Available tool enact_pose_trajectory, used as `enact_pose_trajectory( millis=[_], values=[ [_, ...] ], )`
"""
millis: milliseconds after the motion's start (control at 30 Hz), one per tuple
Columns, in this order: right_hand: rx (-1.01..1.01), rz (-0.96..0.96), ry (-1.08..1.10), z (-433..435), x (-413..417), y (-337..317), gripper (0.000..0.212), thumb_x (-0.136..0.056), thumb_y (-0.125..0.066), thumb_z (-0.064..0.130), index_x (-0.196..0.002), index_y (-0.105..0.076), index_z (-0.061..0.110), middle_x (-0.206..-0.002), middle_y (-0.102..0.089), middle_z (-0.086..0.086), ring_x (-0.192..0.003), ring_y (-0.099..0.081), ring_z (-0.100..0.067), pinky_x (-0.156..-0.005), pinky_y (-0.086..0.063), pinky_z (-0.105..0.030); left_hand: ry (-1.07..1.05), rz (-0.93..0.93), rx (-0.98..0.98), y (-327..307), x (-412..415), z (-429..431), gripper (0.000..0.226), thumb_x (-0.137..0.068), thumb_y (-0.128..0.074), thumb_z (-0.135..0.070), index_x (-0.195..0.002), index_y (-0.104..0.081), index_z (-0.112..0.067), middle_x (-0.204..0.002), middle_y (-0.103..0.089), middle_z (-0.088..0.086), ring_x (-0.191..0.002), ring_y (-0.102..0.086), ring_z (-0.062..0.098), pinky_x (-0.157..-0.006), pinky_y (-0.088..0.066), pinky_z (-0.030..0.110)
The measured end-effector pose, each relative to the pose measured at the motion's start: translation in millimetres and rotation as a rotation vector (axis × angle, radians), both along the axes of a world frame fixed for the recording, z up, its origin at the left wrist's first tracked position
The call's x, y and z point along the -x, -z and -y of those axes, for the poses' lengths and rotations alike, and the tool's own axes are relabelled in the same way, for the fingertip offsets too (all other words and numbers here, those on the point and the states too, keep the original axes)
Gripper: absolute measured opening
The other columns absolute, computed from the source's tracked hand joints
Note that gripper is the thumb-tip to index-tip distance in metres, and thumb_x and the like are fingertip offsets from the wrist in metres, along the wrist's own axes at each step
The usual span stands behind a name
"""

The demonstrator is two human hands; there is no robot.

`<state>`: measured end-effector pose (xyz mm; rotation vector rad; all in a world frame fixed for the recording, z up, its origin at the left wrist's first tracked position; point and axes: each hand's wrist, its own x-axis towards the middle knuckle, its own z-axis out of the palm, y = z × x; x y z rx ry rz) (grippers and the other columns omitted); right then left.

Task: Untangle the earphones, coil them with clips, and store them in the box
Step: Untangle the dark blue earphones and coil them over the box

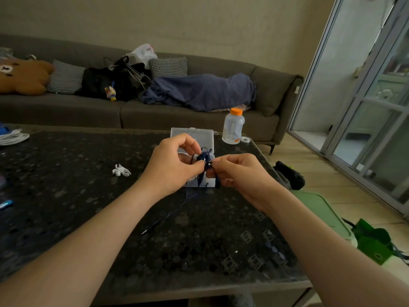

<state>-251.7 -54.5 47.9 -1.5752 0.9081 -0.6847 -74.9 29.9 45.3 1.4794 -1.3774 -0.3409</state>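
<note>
Blue earphones [204,158] tangled, pinched by both hands

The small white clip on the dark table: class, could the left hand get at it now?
Probably, but not at once: the small white clip lies unobstructed, yet the left hand is pinching the dark blue earphone tangle.

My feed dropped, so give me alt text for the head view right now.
Both hands, left hand and right hand, pinch a tangled dark blue earphone cable above an open clear plastic box on a dark speckled table. One cable end trails toward the viewer.
</note>
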Motion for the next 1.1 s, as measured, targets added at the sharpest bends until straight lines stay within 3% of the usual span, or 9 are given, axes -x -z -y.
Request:
enact_pose_trajectory(
  millis=[167,233,300,400,467,567,733,933,1100],
  values=[
    [0.021,-0.03,0.016,0,-4,1,0.02,-0.103,-0.064,0.021,-0.101,-0.081,0.011,-0.096,-0.082,-0.007,-0.102,-0.078,-0.023,-0.099,-0.059,-0.043,-0.027,0.103,0.051,4,0,4,0.027,-0.088,-0.081,-0.002,-0.092,-0.075,-0.029,-0.118,-0.051,-0.004,-0.102,-0.071,0.014,-0.082,-0.062,0.02],
    [0.005,-0.012,0.033,-1,-5,1,0.019,-0.104,-0.064,0.02,-0.101,-0.08,0.011,-0.095,-0.082,-0.007,-0.102,-0.078,-0.023,-0.09,-0.061,-0.038,-0.052,0.146,0.081,7,0,6,0.026,-0.089,-0.081,-0.002,-0.089,-0.079,-0.027,-0.116,-0.052,-0.006,-0.102,-0.069,0.014,-0.079,-0.06,0.015],
    [-0.009,0.001,0.049,-3,-6,-1,0.019,-0.104,-0.064,0.018,-0.1,-0.08,0.011,-0.096,-0.082,-0.008,-0.103,-0.078,-0.023,-0.079,-0.057,-0.031,-0.081,0.212,0.111,8,-1,8,0.024,-0.089,-0.081,-0.004,-0.087,-0.081,-0.028,-0.114,-0.056,-0.008,-0.101,-0.068,0.014,-0.081,-0.062,0.022],
    [-0.005,0.012,0.035,-3,-6,-2,0.02,-0.104,-0.061,0.017,-0.104,-0.079,0.008,-0.098,-0.081,-0.011,-0.1,-0.077,-0.023,-0.08,-0.06,-0.033,-0.079,0.25,0.135,10,-3,8,0.025,-0.09,-0.079,-0.001,-0.088,-0.082,-0.025,-0.113,-0.062,-0.008,-0.099,-0.069,0.015,-0.083,-0.065,0.032],
    [-0.005,0.02,0.025,-4,-5,-1,0.022,-0.105,-0.059,0.016,-0.107,-0.078,0.007,-0.101,-0.08,-0.012,-0.101,-0.078,-0.024,-0.085,-0.061,-0.035,-0.071,0.27,0.145,9,-3,7,0.024,-0.091,-0.076,0.001,-0.093,-0.084,-0.022,-0.11,-0.067,-0.009,-0.1,-0.068,0.008,-0.087,-0.064,0.03],
    [-0.009,0.027,0.013,-4,-5,-2,0.021,-0.105,-0.058,0.016,-0.11,-0.077,0.008,-0.102,-0.08,-0.012,-0.098,-0.078,-0.023,-0.077,-0.06,-0.029,-0.076,0.288,0.125,9,1,6,0.02,-0.091,-0.077,-0.003,-0.098,-0.084,-0.021,-0.108,-0.069,-0.009,-0.1,-0.067,0.004,-0.091,-0.061,0.026],
    [-0.003,0.014,-0.019,-3,-5,-2,0.022,-0.105,-0.057,0.017,-0.105,-0.077,0.007,-0.09,-0.075,-0.014,-0.09,-0.073,-0.018,-0.079,-0.056,-0.031,-0.05,0.277,0.082,8,7,7,0.005,-0.093,-0.08,-0.023,-0.096,-0.08,-0.02,-0.103,-0.068,-0.009,-0.082,-0.07,0.007,-0.075,-0.063,0.026],
    [0.016,0.016,-0.028,-1,-5,1,0.023,-0.104,-0.053,0.017,-0.109,-0.073,0.007,-0.085,-0.069,-0.007,-0.083,-0.069,-0.014,-0.089,-0.058,-0.04,0.037,0.286,-0.003,8,5,5,0.021,-0.094,-0.08,-0.018,-0.109,-0.068,-0.026,-0.105,-0.067,-0.012,-0.068,-0.074,0.008,-0.067,-0.065,0.032],
    [0.034,0.002,-0.035,-4,-5,-1,0.022,-0.104,-0.053,0.017,-0.098,-0.073,0.013,-0.078,-0.066,-0.002,-0.082,-0.066,-0.015,-0.084,-0.056,-0.037,0.018,0.324,0.01,10,5,6,0.017,-0.091,-0.083,-0.021,-0.106,-0.079,-0.028,-0.101,-0.069,-0.012,-0.071,-0.071,0.007,-0.076,-0.065,0.035]
  ],
)
